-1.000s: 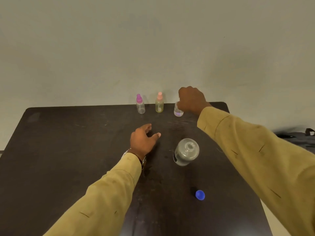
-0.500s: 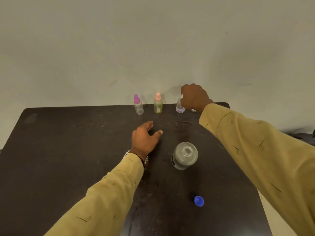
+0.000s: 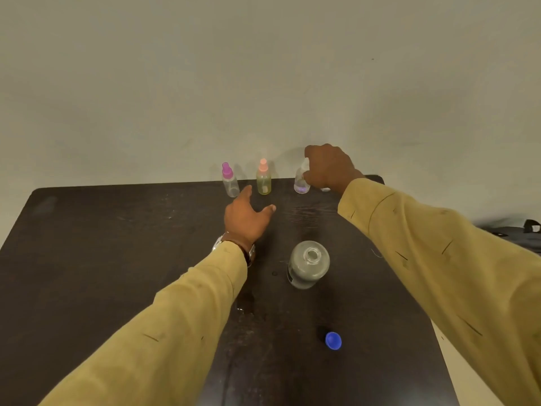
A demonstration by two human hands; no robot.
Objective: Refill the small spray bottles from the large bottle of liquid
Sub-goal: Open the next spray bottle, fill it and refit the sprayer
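Bench [image 3: 87, 259] status: my right grip [image 3: 328, 168] is curled round top of clear spray bottle [image 3: 301, 186] at far edge. My left grip [image 3: 246, 218] hangs loose, fingers spread, holding nothing, near pink-cap bottle [image 3: 229, 183] & orange-cap bottle [image 3: 263, 180]. Large bottle [image 3: 308, 263] uncapped mid-bench; blue cap [image 3: 333, 340] nearer me.

The left arm reaches in from 7 o'clock, the left hand [image 3: 246, 218] palm down, fingers relaxed, thumb spread toward 2 o'clock. The right arm comes in from 4 o'clock. The right hand [image 3: 328, 168] curls its fingers round the clear spray bottle [image 3: 301, 186] near 12 o'clock.
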